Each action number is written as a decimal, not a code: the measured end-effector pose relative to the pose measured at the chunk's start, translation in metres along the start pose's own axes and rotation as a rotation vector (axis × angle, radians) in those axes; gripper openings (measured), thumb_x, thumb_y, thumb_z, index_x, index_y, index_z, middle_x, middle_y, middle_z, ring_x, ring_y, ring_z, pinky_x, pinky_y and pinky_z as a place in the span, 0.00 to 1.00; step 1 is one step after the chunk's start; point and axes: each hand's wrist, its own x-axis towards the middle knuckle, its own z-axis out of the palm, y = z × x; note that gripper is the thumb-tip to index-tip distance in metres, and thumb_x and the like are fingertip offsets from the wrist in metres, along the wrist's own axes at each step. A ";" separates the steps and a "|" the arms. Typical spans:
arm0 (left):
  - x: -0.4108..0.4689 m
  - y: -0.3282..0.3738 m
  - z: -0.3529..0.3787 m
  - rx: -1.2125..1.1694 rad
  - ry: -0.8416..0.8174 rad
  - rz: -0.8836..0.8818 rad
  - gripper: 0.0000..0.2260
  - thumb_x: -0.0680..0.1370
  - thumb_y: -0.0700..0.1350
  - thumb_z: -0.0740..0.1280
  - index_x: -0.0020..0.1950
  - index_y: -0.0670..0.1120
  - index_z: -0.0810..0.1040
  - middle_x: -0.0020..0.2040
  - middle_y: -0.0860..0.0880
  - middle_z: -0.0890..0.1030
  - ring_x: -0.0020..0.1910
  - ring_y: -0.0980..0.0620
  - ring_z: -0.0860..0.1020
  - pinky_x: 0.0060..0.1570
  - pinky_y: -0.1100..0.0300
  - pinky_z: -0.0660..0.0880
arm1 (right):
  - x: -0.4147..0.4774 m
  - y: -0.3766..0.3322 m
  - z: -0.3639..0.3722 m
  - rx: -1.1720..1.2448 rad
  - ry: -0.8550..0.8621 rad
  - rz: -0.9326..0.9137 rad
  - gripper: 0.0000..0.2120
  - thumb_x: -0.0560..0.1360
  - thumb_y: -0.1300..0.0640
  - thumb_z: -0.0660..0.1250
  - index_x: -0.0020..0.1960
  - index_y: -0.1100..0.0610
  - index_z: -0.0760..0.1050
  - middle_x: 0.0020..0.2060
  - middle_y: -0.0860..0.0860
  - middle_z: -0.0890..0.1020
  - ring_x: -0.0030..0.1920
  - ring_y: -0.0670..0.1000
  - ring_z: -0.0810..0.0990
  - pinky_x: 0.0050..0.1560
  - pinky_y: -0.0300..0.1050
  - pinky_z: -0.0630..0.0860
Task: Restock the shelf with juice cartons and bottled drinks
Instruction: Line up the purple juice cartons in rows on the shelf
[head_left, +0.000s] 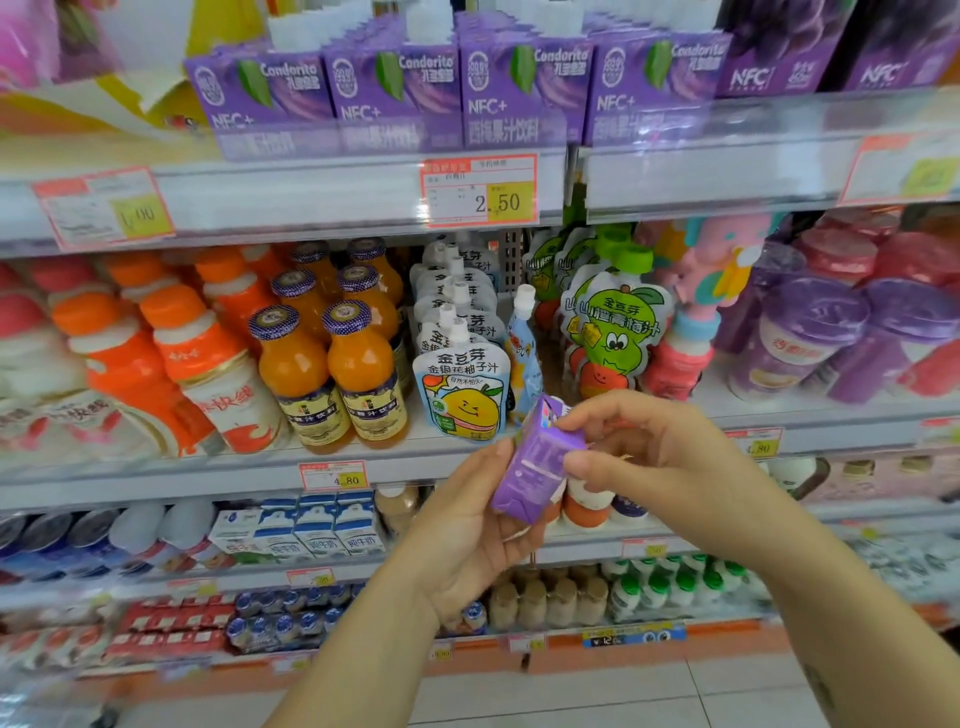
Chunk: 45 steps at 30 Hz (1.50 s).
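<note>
Both hands hold one small purple juice carton (535, 462) in front of the shelf (291, 197): the left hand (467, 525) cups it from below, the right hand (649, 457) pinches its upper side (carton tilted). Matching purple cartons (395, 93) line the top row.

The small purple paperboard juice carton (535, 467) looked softly matt, its folded edges crisp. Up top, the row of purple cardboard cartons (395, 93) showed the same coated finish, and the clear plastic shelf strip (311, 197) was glossy, glare all over it. The round orange-juice bottles (358, 364) shone smooth, like glass. The white soft-plastic spout pouch (462, 395) had a satin sheen. The paper price label (480, 189) was flat matt, and the pale floor tiles (571, 696) gleamed faintly.
</note>
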 end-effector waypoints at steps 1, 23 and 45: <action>0.000 0.004 0.000 0.064 0.010 0.020 0.15 0.72 0.54 0.65 0.54 0.47 0.78 0.40 0.47 0.83 0.34 0.52 0.80 0.39 0.59 0.75 | 0.002 0.003 -0.001 0.042 0.010 0.052 0.11 0.66 0.51 0.72 0.48 0.51 0.79 0.43 0.50 0.84 0.41 0.52 0.83 0.44 0.59 0.80; -0.014 0.021 0.013 0.444 0.027 0.445 0.15 0.75 0.35 0.67 0.57 0.51 0.78 0.47 0.55 0.84 0.43 0.56 0.82 0.43 0.65 0.78 | 0.006 0.045 0.035 1.474 -0.064 0.589 0.32 0.43 0.64 0.85 0.46 0.66 0.83 0.39 0.60 0.81 0.29 0.52 0.80 0.27 0.41 0.79; -0.013 0.061 0.010 0.527 0.005 0.340 0.22 0.70 0.52 0.68 0.62 0.47 0.77 0.51 0.49 0.84 0.50 0.53 0.83 0.46 0.59 0.80 | 0.010 -0.017 0.017 0.223 0.312 -0.086 0.13 0.65 0.54 0.72 0.44 0.55 0.70 0.42 0.42 0.82 0.40 0.47 0.83 0.35 0.46 0.81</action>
